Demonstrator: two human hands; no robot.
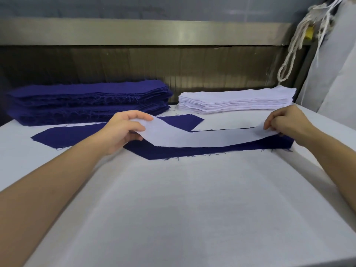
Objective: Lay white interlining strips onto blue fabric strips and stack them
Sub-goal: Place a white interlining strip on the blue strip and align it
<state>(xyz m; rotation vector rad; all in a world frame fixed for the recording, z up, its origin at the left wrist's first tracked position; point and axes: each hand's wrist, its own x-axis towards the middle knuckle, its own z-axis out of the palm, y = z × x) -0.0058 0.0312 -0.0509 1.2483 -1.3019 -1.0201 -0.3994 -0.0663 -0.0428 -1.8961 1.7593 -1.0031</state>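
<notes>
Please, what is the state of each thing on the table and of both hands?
White interlining strip: held at both ends, left end raised.
Near blue strip: flat, partly covered.
Far blue strip: flat, bare.
Blue pile: stacked, untouched.
White pile: stacked, untouched.
Left hand: pinches the strip.
Right hand: pinches the strip.

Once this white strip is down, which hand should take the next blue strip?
Probably the left hand: the blue pile lies just behind it; the right hand sits by the white pile.
</notes>
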